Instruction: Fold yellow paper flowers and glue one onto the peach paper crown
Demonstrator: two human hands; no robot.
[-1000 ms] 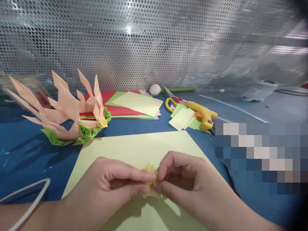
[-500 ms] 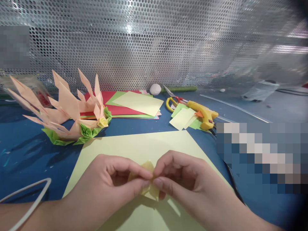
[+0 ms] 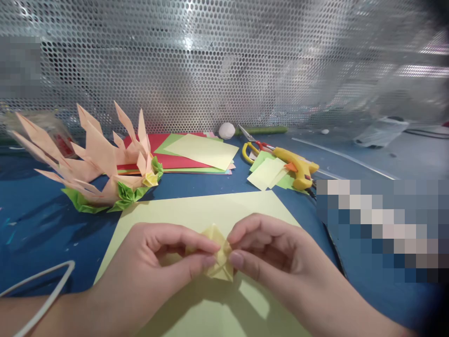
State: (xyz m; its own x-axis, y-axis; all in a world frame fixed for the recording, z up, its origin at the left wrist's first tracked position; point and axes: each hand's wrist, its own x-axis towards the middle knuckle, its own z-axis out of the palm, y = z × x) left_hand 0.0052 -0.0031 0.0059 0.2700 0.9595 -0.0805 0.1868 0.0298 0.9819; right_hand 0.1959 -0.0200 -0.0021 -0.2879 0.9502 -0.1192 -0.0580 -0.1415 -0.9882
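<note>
Between my two hands is a small folded piece of pale yellow paper (image 3: 221, 267), creased into flaps. My left hand (image 3: 168, 262) pinches its left side between thumb and forefinger. On the opposite side, my right hand (image 3: 273, 255) grips the edge with thumb and fingertips, the other fingers curled. The fingers hide part of the folded paper. Beneath it lies a large pale yellow sheet (image 3: 196, 208) on the blue table (image 3: 182, 185), with the hands' shadows on it.
At left stands a peach and green folded-paper piece (image 3: 101, 159). Behind are stacked coloured sheets (image 3: 206, 149), a white ball (image 3: 227, 130) and scissors (image 3: 249, 150). A yellow glue gun (image 3: 298, 166) lies near small paper squares (image 3: 266, 172). A white cable (image 3: 52, 281) crosses the left forearm.
Both hands have lifted slightly with the folded paper, whose creased face shows more. My right thumb and fingertips have shifted a little to the right, away from the left fingertips.
</note>
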